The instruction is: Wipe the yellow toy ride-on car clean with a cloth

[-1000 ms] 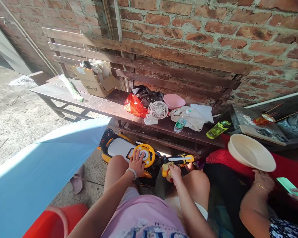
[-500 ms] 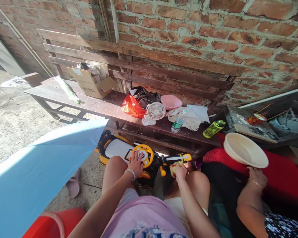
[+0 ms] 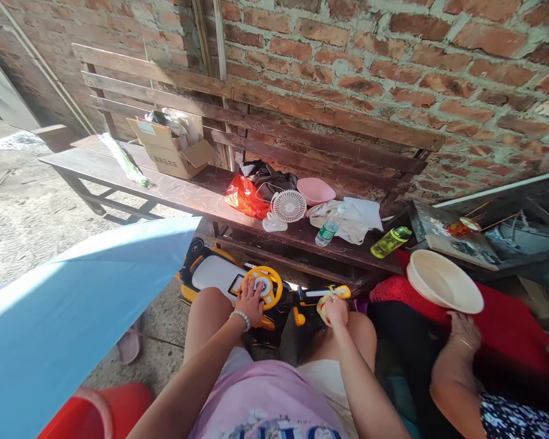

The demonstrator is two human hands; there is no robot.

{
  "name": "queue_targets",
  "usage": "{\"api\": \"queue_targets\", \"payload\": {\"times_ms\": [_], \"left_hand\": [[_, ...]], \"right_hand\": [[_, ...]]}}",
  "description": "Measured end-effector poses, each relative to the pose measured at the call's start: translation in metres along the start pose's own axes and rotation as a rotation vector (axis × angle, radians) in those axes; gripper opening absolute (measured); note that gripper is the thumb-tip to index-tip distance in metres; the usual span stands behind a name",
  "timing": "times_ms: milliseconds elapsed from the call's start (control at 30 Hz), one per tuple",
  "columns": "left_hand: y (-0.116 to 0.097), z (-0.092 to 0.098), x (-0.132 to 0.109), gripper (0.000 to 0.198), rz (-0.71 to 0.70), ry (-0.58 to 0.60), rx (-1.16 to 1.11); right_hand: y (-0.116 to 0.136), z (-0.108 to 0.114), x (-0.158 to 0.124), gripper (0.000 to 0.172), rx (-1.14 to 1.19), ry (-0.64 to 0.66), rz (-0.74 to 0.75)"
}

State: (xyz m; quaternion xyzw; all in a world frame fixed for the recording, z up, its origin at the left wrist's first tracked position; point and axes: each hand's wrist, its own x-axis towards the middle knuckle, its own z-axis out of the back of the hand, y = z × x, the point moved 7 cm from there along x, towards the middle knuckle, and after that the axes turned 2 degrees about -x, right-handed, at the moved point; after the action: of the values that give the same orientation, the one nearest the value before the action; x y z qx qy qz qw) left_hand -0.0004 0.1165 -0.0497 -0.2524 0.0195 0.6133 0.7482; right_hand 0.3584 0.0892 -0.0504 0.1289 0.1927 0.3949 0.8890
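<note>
In the head view, your left hand rests on the yellow steering wheel with its fingers spread over the hub, holding nothing else. The wheel is mounted on a yellow, black and white toy vehicle, whose pale seat stretches to the left of it. Your right hand, to the right of the wheel, is closed around a yellowish cloth with red on it, right by the yellow-ended bar; you cannot tell here whether cloth and bar touch. Beyond the wheel, the brown wooden surface carries a white fan, and farther right of the wheel a clear bottle and a green bottle. Well to the wheel's right, another person's hand is at the rim of a cream basin. Nearer you than the wheel, and to its left, is a red bucket.
</note>
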Motion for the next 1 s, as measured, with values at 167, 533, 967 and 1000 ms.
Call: {"api": "queue_targets", "payload": {"times_ms": [167,533,967,1000], "left_hand": [[0.001,-0.003,0.002,0.081,-0.002,-0.029,-0.015],[-0.001,0.0,0.0,0.081,0.007,-0.027,-0.013],[0.003,-0.005,0.002,0.08,-0.024,-0.045,-0.035],[0.003,-0.005,0.002,0.079,-0.026,-0.046,-0.04]], "right_hand": [[0.027,-0.018,-0.036,0.043,-0.293,0.037,0.104],[0.038,-0.009,-0.051,0.038,-0.054,0.052,0.449],[0.035,-0.041,-0.062,0.043,0.154,-0.137,0.503],[0.029,-0.044,-0.065,0.041,0.145,-0.122,0.512]]}}
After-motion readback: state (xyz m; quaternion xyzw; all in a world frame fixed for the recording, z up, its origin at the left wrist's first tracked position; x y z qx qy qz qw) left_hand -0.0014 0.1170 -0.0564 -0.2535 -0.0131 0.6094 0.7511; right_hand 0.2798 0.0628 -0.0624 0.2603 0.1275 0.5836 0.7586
